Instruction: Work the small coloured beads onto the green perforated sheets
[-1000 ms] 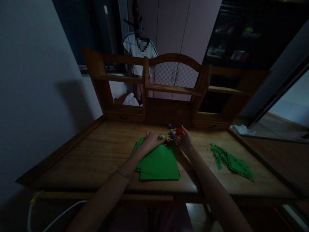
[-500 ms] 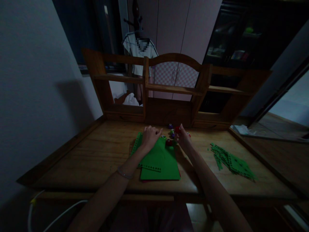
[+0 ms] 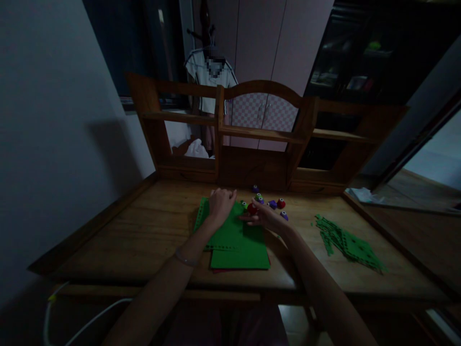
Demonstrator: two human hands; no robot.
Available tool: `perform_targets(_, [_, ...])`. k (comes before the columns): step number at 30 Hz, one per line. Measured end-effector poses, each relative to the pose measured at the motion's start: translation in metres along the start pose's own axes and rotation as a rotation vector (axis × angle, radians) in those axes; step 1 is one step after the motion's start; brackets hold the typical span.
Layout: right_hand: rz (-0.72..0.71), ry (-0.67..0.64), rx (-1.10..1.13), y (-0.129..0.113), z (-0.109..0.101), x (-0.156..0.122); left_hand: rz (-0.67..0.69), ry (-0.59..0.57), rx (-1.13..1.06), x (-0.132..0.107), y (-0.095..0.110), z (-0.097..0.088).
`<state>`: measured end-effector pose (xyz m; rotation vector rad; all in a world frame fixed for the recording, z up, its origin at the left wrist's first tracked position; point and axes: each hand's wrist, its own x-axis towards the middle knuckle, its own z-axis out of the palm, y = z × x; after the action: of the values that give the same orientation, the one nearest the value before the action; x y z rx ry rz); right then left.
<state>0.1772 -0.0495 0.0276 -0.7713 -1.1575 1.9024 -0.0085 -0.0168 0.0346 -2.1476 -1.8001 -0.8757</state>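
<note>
My left hand [image 3: 222, 204] rests on the upper left of a green sheet [image 3: 237, 235], its fingers curled closed; what they hold, if anything, is hidden. Rows of small holes run along the left and lower edges of the top sheet. My right hand [image 3: 265, 217] is closed around a small red craft punch [image 3: 252, 209], thumb above and fingers below, over the sheet's upper right. Just left of it sits a green punch [image 3: 244, 205]. Behind and right of that hand stand a purple punch [image 3: 272, 204], a red punch [image 3: 281, 203] and several others.
Punched green strips and scraps [image 3: 347, 247] lie on the right of the wooden desk [image 3: 137, 230]. A wooden shelf unit [image 3: 261, 132] rises along the desk's back edge. A white cable [image 3: 97, 315] hangs at the lower left.
My right hand has moved left and toward me with the red punch, from among the punches to over the green sheet. My left index finger has curled in.
</note>
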Motion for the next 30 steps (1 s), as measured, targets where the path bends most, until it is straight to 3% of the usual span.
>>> perform_targets(3, [0.025, -0.053, -0.019, 0.0, 0.0, 0.0, 0.014, 0.089, 0.01, 0.0, 0.002, -0.003])
perform_targets(7, [0.024, -0.071, -0.006, -0.001, -0.001, -0.001, 0.051, 0.296, -0.073, 0.001, 0.007, -0.017])
perform_targets(10, [-0.027, -0.051, 0.04, -0.003, -0.002, -0.002, 0.117, 0.442, -0.186, -0.001, 0.01, -0.03])
perform_targets(14, [-0.094, 0.026, 0.094, -0.007, -0.004, -0.002, 0.219, 0.527, -0.312, -0.007, 0.012, -0.039])
perform_targets(23, [-0.172, 0.303, 0.133, -0.018, -0.018, 0.002, 0.228, 0.502, -0.387, -0.008, 0.016, -0.036])
perform_targets(30, [-0.108, 0.357, 0.029, -0.01, -0.021, 0.007, 0.085, 0.314, -0.369, 0.001, 0.015, -0.018])
